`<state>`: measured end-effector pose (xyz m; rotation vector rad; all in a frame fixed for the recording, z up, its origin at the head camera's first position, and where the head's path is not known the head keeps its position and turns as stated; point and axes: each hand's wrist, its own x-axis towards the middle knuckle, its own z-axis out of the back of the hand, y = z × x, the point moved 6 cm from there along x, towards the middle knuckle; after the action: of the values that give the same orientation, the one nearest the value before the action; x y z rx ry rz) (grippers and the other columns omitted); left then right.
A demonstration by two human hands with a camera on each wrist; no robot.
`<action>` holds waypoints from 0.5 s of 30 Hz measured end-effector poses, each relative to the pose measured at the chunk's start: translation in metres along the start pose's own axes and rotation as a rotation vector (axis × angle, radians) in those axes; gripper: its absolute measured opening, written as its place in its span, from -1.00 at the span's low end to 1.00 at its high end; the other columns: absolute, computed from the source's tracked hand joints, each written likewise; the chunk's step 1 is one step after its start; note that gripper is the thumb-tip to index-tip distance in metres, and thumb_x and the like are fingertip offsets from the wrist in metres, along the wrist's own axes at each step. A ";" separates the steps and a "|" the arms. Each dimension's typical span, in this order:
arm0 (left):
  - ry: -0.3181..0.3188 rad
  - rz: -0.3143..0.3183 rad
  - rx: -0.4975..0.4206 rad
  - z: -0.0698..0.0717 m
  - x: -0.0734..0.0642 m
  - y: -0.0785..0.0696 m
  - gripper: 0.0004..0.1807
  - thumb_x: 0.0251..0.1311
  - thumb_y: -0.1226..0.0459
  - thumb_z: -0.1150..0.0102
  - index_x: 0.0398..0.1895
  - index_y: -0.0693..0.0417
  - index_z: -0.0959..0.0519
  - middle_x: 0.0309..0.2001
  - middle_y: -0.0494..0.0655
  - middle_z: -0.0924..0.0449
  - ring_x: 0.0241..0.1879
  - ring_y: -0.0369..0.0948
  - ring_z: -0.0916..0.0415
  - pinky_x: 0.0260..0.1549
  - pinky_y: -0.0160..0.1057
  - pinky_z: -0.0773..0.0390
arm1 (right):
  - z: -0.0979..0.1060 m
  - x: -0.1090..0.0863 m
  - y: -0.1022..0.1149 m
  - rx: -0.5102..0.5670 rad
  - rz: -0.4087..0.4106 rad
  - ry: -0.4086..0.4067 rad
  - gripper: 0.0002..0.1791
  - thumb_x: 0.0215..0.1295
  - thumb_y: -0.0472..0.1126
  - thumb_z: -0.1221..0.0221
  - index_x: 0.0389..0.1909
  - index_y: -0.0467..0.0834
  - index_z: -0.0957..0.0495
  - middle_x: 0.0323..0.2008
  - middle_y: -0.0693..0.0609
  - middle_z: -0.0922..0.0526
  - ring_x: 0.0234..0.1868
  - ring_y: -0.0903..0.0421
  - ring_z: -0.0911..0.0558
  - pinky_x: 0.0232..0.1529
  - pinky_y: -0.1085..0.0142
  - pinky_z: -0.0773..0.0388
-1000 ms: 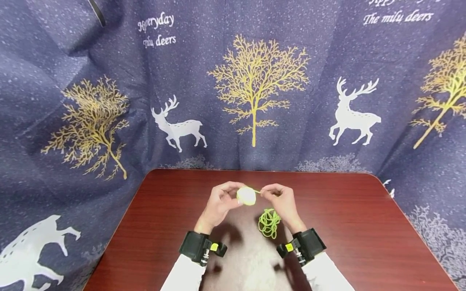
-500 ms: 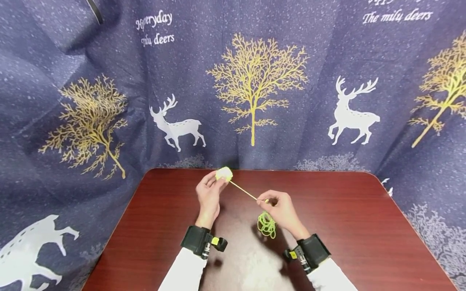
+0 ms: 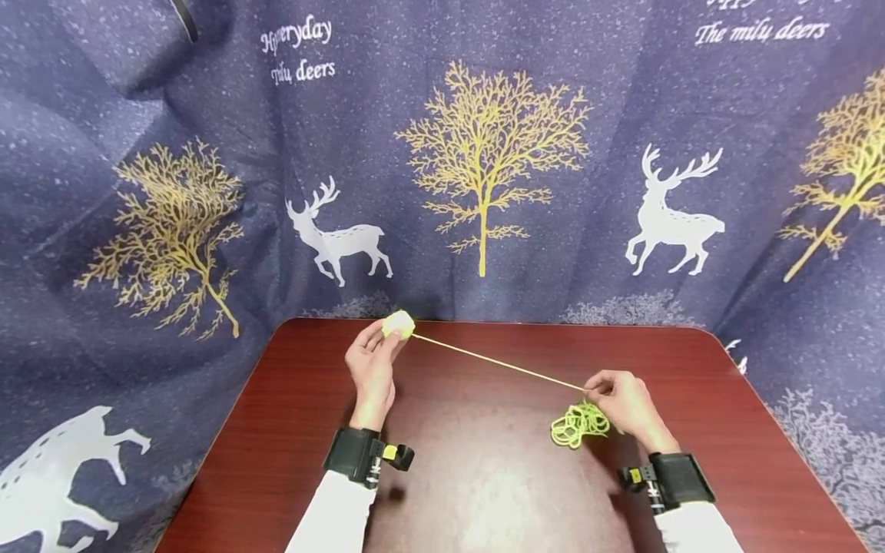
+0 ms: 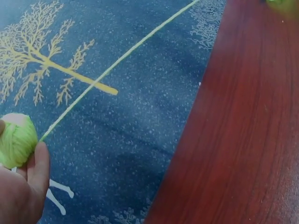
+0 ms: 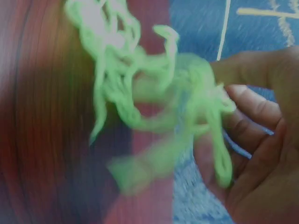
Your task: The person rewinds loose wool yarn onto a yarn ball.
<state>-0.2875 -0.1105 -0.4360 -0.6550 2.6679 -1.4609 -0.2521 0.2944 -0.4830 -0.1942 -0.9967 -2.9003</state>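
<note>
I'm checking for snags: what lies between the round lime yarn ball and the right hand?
In the head view, a thin, straight lime yarn strand runs from the yarn ball to the right hand; nothing else crosses it.

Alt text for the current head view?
A taut green strand runs from a yarn ball in the left hand to the right hand, above a table before a blue curtain. Tangled yarn shows beside the right hand.

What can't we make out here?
Left wrist view: the left side of the yarn ball, cut off by the edge; the strand's far end, cut off at the top.
Head view: the ball's windings, washed out by glare; the part behind the left hand's thumb; the strand inside the right hand.
Right wrist view: the loose yarn's path, blurred.
</note>
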 end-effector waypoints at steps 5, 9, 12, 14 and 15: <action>0.083 -0.010 0.091 -0.016 -0.010 -0.002 -0.52 -0.13 0.46 -0.31 -0.05 0.39 -0.46 -0.12 0.28 -0.51 -0.17 -0.03 -0.55 -0.11 0.00 -0.48 | -0.002 0.000 0.007 -0.240 0.015 0.039 -0.85 -0.02 -0.17 -0.24 -0.38 -0.08 -0.57 -0.47 0.05 -0.58 -0.43 0.04 -0.54 -0.42 0.12 -0.46; 0.214 -0.039 0.213 -0.037 -0.025 -0.002 -0.55 -0.14 0.42 -0.34 -0.08 0.33 -0.50 -0.14 0.25 -0.53 -0.15 -0.04 -0.54 -0.12 -0.08 -0.51 | -0.020 0.001 0.056 -0.156 0.145 -0.003 -0.63 -0.02 -0.08 -0.29 -0.14 -0.09 -0.53 -0.21 -0.01 -0.60 -0.14 -0.05 -0.52 -0.12 0.01 -0.44; 0.329 -0.042 0.283 -0.054 -0.037 -0.001 -0.57 -0.11 0.39 -0.34 -0.09 0.28 -0.51 -0.15 0.23 -0.54 -0.17 -0.04 -0.54 -0.14 -0.12 -0.52 | -0.035 0.005 0.102 0.156 0.268 -0.022 -0.47 0.00 -0.07 -0.32 0.04 -0.07 -0.45 -0.01 0.04 -0.55 0.05 -0.02 -0.46 0.07 0.03 -0.36; 0.405 -0.023 0.307 -0.064 -0.044 0.000 -0.57 -0.09 0.38 -0.33 -0.07 0.27 -0.51 -0.15 0.22 -0.55 -0.16 -0.04 -0.54 -0.13 -0.11 -0.52 | -0.044 0.010 0.128 0.405 0.348 0.001 -0.41 0.02 -0.13 -0.31 0.12 -0.10 -0.39 0.05 0.02 -0.52 0.10 -0.01 -0.45 0.11 0.05 -0.34; 0.441 -0.014 0.321 -0.068 -0.048 0.001 -0.57 -0.08 0.38 -0.32 -0.06 0.27 -0.50 -0.15 0.21 -0.55 -0.16 -0.04 -0.54 -0.12 -0.11 -0.51 | -0.049 0.012 0.140 0.521 0.381 0.024 -0.39 0.03 -0.18 -0.30 0.15 -0.13 -0.36 0.07 0.00 -0.51 0.12 -0.01 -0.45 0.13 0.06 -0.33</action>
<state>-0.2596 -0.0377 -0.4068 -0.3597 2.6072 -2.1939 -0.2539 0.1542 -0.4345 -0.2775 -1.4779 -2.2179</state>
